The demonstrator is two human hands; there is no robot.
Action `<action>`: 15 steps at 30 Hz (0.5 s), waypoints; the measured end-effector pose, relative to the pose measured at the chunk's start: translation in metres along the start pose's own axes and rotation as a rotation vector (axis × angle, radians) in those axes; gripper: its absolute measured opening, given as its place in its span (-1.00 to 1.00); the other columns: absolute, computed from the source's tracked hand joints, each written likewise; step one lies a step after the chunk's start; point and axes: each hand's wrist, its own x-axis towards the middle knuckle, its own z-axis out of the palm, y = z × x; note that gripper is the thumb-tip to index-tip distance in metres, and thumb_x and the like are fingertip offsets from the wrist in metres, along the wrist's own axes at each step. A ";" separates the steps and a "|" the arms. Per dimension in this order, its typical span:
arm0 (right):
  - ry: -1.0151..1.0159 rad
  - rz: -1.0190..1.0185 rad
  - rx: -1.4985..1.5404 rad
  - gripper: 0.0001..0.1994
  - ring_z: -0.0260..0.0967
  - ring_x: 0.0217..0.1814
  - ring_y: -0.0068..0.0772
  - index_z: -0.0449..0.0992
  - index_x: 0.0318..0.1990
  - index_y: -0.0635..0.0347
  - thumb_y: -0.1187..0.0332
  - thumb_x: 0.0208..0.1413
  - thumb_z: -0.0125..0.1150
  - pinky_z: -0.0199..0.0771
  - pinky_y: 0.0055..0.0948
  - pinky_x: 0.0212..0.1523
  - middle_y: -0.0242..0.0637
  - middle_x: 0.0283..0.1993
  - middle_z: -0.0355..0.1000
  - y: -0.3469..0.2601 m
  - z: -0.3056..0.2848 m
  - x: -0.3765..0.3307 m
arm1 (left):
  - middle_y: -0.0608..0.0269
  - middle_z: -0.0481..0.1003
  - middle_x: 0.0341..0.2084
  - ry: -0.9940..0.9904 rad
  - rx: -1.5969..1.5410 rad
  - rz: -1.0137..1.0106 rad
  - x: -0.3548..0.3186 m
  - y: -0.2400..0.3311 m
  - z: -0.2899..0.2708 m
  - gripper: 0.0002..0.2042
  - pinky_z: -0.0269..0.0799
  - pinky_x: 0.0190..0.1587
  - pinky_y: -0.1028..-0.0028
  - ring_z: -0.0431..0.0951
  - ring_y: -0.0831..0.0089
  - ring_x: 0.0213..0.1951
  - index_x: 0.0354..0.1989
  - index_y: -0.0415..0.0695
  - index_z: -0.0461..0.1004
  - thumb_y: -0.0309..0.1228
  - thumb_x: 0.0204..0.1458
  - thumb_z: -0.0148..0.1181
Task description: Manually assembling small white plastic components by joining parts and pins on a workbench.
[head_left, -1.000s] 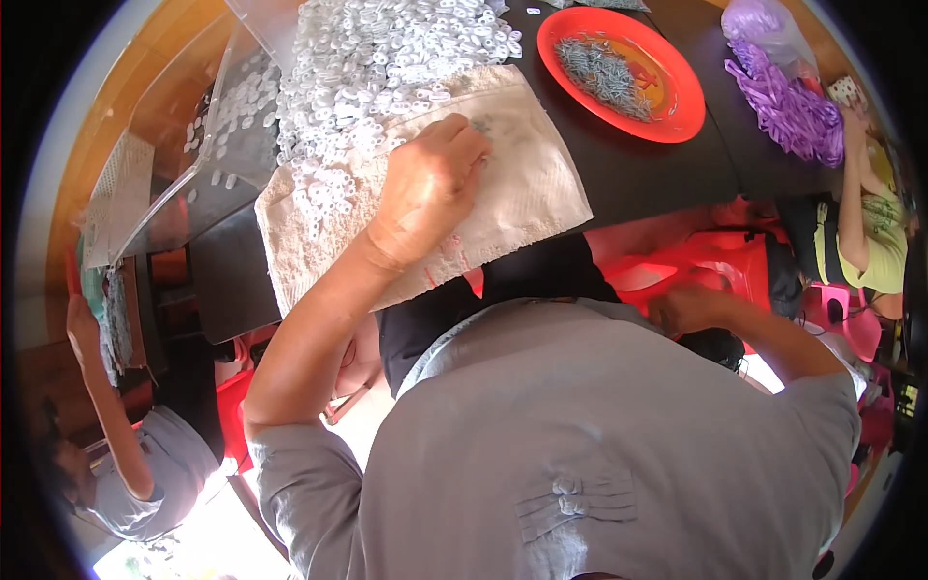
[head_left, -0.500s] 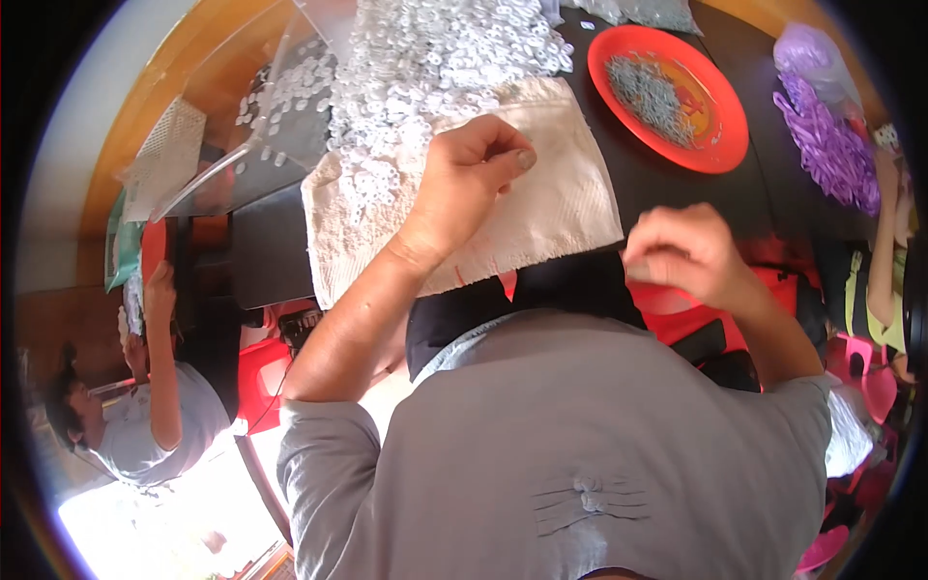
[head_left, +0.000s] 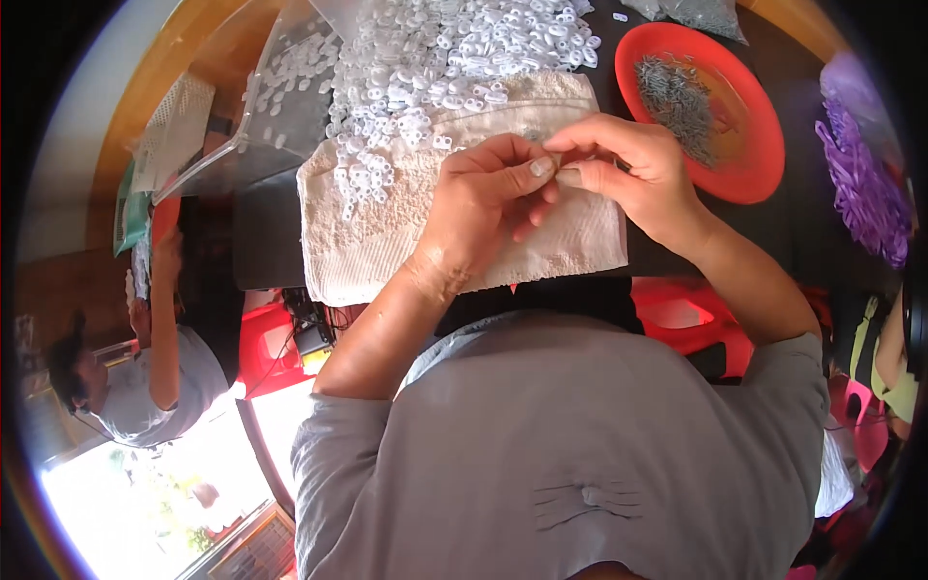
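Over a beige towel (head_left: pixel 416 251), my two hands meet fingertip to fingertip. My left hand (head_left: pixel 488 193) is closed in a pinch, thumb against forefinger, with the other fingers curled beneath. From the right, my right hand (head_left: pixel 638 174) pinches at the same spot with thumb and forefinger. Whatever lies between the fingertips is too small and covered to name. Beyond the left hand, a heap of small white plastic pieces with two holes each (head_left: pixel 425 58) spills onto the towel. A red plate (head_left: pixel 759 164) holds many thin grey metal pins (head_left: pixel 677 106), just past my right hand.
A clear plastic bin (head_left: pixel 227 150) lies tipped at the left, with white pieces inside. Purple strips (head_left: pixel 865 193) hang at the right table edge. Bags of grey bits (head_left: pixel 706 19) lie at the back. Another person (head_left: pixel 145 387) sits at the left; a red stool (head_left: pixel 266 353) stands below.
My right hand has moved up and left from the table's near edge to meet my left hand. The left hand has shifted slightly down and right. The view has shifted a little.
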 end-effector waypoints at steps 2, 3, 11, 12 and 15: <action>0.005 -0.014 0.065 -0.80 0.50 -0.22 -0.49 0.50 -0.13 0.36 0.63 0.05 0.16 0.49 -0.55 -0.24 -0.25 -0.24 0.50 -0.001 -0.001 -0.002 | 0.19 0.49 -0.50 -0.024 -0.015 -0.008 0.005 -0.003 0.000 -0.83 0.23 -0.63 0.60 0.44 0.51 -0.58 -0.24 -0.27 0.44 -0.40 0.13 0.12; -0.005 -0.051 0.023 -0.80 0.50 -0.23 -0.47 0.50 -0.13 0.37 0.64 0.06 0.16 0.51 -0.55 -0.23 -0.24 -0.24 0.50 -0.003 -0.003 -0.002 | 0.19 0.49 -0.50 -0.060 -0.024 -0.011 0.007 -0.005 0.000 -0.83 0.24 -0.63 0.60 0.45 0.51 -0.57 -0.24 -0.27 0.44 -0.40 0.13 0.12; 0.015 0.021 0.079 -0.86 0.49 -0.26 -0.51 0.50 -0.19 0.37 0.63 0.07 0.19 0.51 -0.56 -0.21 -0.27 -0.27 0.50 -0.003 0.004 -0.005 | 0.23 0.50 -0.53 -0.074 -0.102 0.000 -0.001 -0.009 -0.004 -0.88 0.24 -0.61 0.60 0.43 0.55 -0.57 -0.29 -0.27 0.46 -0.45 0.13 0.11; 0.005 0.020 0.097 -0.88 0.48 -0.27 -0.53 0.50 -0.21 0.37 0.62 0.08 0.19 0.50 -0.57 -0.22 -0.28 -0.29 0.50 -0.004 0.007 -0.003 | 0.22 0.50 -0.53 -0.077 -0.113 0.002 -0.003 -0.009 -0.006 -0.88 0.24 -0.62 0.60 0.43 0.55 -0.57 -0.29 -0.27 0.46 -0.46 0.14 0.11; -0.010 -0.008 0.038 -0.90 0.46 -0.28 -0.56 0.49 -0.23 0.36 0.61 0.08 0.19 0.48 -0.59 -0.23 -0.30 -0.31 0.49 -0.010 0.011 -0.004 | 0.20 0.50 -0.52 -0.098 -0.203 -0.006 -0.011 -0.010 -0.010 -0.89 0.25 -0.63 0.58 0.43 0.53 -0.57 -0.28 -0.29 0.46 -0.48 0.14 0.11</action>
